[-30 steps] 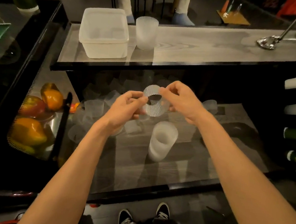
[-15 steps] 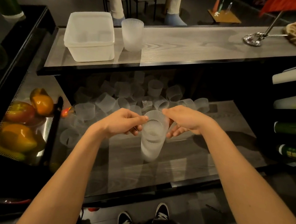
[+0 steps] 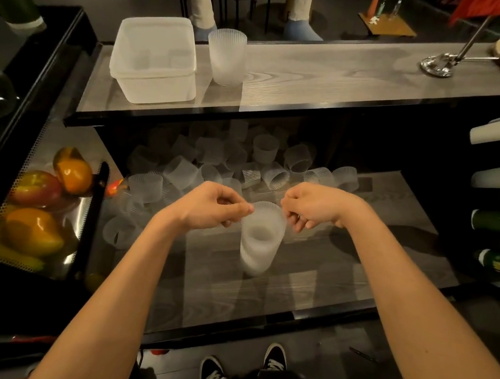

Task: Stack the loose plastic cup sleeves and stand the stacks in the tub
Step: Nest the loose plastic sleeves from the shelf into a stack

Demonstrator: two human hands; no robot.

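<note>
two tiers of counter: upper shelf (image 3: pixel 329 84), wood-grain, on the far side; lower shelf (image 3: pixel 340 289), glass-topped, nearer the person. fruit bin (image 3: pixel 34 229) w/ perforated wall sits left of the lower shelf and holds orange and red-yellow fruit. tub (image 3: pixel 154 61), translucent white, stands at the left end of the upper shelf. tall stack (image 3: pixel 226 57) of ribbed sleeves stands upright just beside the tub on its right, on the shelf, not in the tub. loose sleeves (image 3: pixel 274 173), approx. two dozen, lie scattered at the back and left of the lower shelf, some upright, some tipped on their sides. working stack (image 3: pixel 258 245) stands upright on the lower shelf, centre, blurred toward its base. left hand (image 3: pixel 210 207) and right hand (image 3: pixel 314 206) flank its top, apart from each other, fingers curled. each pinches one side of the rim of the top sleeve (image 3: pixel 266 209), which is seated in the working stack: left hand at the left edge, right hand at the right edge.
</note>
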